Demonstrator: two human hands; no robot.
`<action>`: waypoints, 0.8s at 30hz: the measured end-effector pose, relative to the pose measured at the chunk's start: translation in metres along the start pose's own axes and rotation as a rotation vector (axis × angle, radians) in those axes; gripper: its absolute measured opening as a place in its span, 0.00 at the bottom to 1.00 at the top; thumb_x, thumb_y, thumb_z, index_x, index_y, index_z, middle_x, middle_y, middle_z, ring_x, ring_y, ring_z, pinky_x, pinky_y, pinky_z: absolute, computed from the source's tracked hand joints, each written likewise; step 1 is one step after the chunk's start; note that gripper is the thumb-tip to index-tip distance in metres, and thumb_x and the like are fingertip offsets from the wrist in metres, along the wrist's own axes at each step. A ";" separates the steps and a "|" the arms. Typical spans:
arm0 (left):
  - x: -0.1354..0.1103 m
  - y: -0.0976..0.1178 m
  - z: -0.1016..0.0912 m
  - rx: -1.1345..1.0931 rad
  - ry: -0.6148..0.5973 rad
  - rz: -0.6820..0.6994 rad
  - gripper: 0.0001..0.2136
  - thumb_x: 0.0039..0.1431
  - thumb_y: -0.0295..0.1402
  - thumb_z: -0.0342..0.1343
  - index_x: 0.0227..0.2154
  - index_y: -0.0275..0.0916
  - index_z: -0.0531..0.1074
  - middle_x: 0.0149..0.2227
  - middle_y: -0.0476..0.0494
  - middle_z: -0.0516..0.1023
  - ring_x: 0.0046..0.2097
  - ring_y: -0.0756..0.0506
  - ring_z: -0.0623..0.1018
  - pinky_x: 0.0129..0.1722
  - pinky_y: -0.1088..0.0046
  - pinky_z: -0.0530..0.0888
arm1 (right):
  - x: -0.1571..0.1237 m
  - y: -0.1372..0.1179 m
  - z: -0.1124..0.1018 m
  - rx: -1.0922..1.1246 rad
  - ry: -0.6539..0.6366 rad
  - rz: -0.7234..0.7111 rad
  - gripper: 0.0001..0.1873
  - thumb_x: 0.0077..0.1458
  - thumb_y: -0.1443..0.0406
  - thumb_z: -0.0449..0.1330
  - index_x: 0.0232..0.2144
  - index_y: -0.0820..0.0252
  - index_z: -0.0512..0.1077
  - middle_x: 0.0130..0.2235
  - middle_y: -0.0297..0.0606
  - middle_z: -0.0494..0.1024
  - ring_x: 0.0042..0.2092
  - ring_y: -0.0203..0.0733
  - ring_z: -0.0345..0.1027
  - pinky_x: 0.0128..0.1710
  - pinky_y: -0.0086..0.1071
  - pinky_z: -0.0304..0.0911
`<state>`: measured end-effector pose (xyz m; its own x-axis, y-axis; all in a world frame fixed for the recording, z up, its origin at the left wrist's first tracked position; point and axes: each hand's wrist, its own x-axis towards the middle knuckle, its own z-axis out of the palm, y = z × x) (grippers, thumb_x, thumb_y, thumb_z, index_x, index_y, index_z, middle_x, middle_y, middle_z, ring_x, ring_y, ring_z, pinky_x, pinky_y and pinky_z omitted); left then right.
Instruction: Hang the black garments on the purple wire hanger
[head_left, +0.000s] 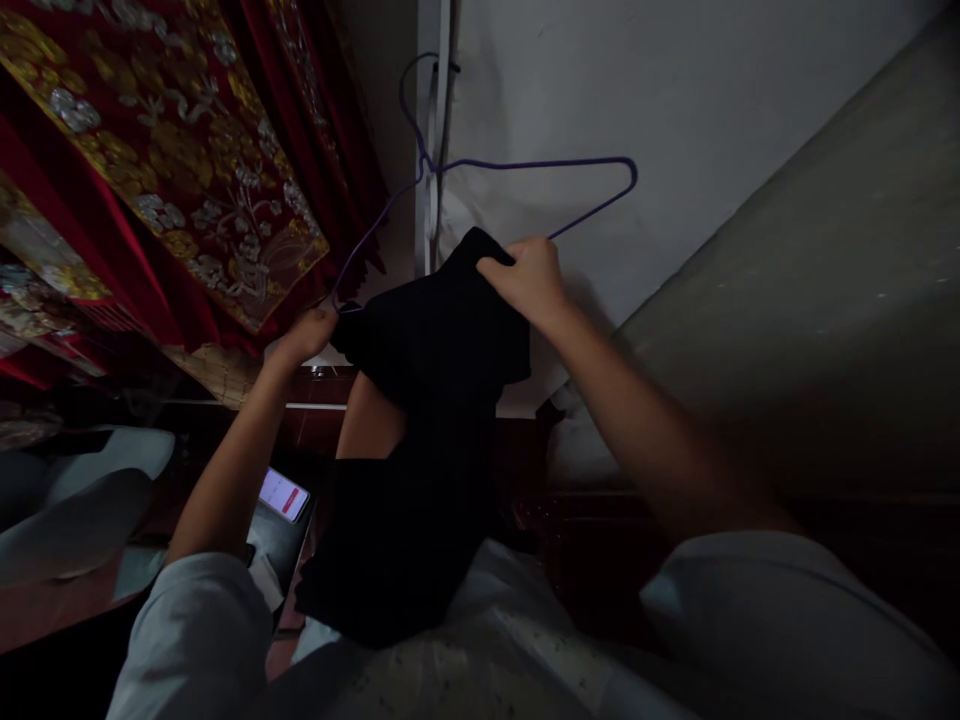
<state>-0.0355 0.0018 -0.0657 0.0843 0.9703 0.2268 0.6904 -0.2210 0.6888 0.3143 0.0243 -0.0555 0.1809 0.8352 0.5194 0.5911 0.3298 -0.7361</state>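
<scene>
A black garment [427, 420] hangs down in front of me, its upper part draped at a purple wire hanger [525, 165] hooked high on the white wall. My right hand [525, 278] is closed on the garment's top edge near the hanger's lower right arm. My left hand [307, 335] pinches the hanger's left tip together with the garment's left corner. The lower part of the cloth falls over my lap in shadow.
Red cloth with gold flower embroidery [172, 140] hangs at the left. A phone with a lit screen [283, 495] lies low at the left beside a pale seat [75, 500]. A grey slanted surface [810, 300] fills the right. A white pipe [431, 120] runs up the wall.
</scene>
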 end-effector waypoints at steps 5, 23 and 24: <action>0.009 0.035 -0.004 0.003 0.256 0.254 0.10 0.65 0.32 0.50 0.27 0.40 0.68 0.28 0.46 0.71 0.38 0.43 0.74 0.47 0.66 0.71 | -0.002 -0.001 -0.002 0.059 -0.051 0.060 0.26 0.50 0.69 0.65 0.16 0.53 0.50 0.19 0.26 0.43 0.24 0.31 0.41 0.21 0.31 0.44; 0.061 0.085 -0.036 0.094 0.112 0.543 0.09 0.71 0.40 0.49 0.37 0.44 0.71 0.34 0.46 0.73 0.49 0.43 0.70 0.55 0.60 0.67 | 0.002 -0.030 -0.096 -0.112 0.009 0.166 0.15 0.59 0.66 0.67 0.45 0.75 0.79 0.44 0.52 0.83 0.46 0.48 0.77 0.51 0.45 0.71; 0.061 0.086 -0.037 0.085 0.121 0.526 0.09 0.71 0.40 0.49 0.37 0.44 0.71 0.33 0.46 0.72 0.48 0.43 0.70 0.55 0.60 0.67 | 0.002 -0.032 -0.103 -0.093 -0.073 0.219 0.16 0.59 0.64 0.67 0.43 0.75 0.80 0.40 0.49 0.83 0.43 0.46 0.78 0.49 0.45 0.71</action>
<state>0.0021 0.0386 0.0329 0.3536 0.7117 0.6070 0.6333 -0.6597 0.4046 0.3765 -0.0298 0.0143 0.2572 0.9131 0.3163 0.6142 0.0982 -0.7830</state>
